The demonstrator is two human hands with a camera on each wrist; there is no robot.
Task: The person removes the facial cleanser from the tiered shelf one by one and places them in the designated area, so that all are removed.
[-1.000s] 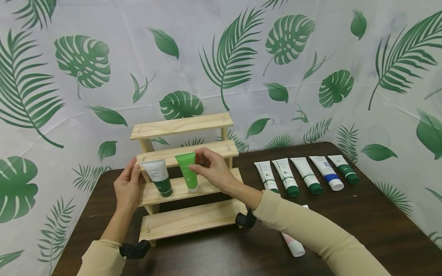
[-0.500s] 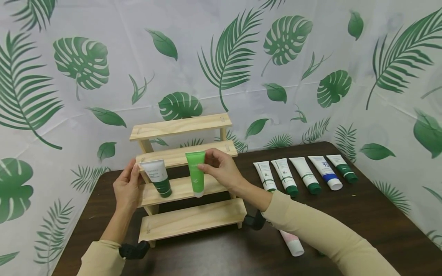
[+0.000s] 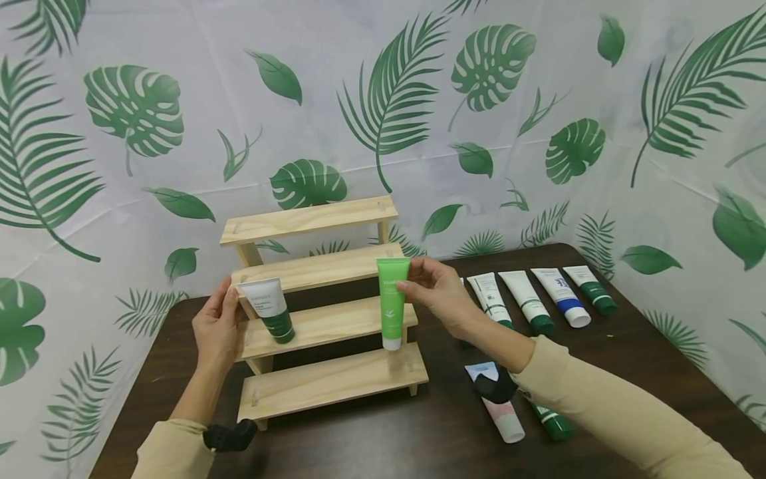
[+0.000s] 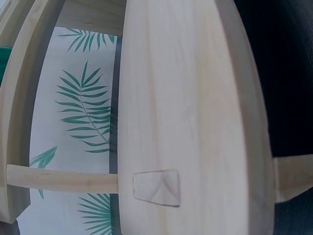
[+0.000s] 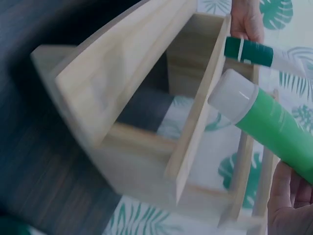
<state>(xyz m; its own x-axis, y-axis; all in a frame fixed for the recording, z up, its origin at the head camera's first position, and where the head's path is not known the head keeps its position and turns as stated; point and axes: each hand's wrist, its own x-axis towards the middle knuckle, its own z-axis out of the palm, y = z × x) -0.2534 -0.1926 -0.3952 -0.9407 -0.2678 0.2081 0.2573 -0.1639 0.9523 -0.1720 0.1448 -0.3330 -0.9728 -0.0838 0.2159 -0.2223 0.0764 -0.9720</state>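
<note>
My right hand [image 3: 443, 296] pinches a bright green squeeze tube [image 3: 392, 299] near its top, white cap down. The tube hangs in front of the right end of the stepped wooden display rack [image 3: 335, 376]; in the right wrist view its white cap [image 5: 234, 95] is close to the camera. At the rack's left end my left hand [image 3: 215, 326] holds the edge of a step, thumb and fingers by the wood. Beside it a white tube with a dark green lower part [image 3: 269, 309] stands cap down, tilted, on the second step from the bottom.
Several white tubes lie in a row on the dark table at right, including one with a blue cap [image 3: 562, 296]. My right forearm partly covers a pink and white tube [image 3: 505, 419] and a green-capped tube [image 3: 553, 422]. A leaf-print cloth [image 3: 359, 100] hangs behind.
My right hand has carried the green tube rightward and slightly down, from beside the white-and-green tube to the rack's right end. My left hand has stayed at the rack's left side.
</note>
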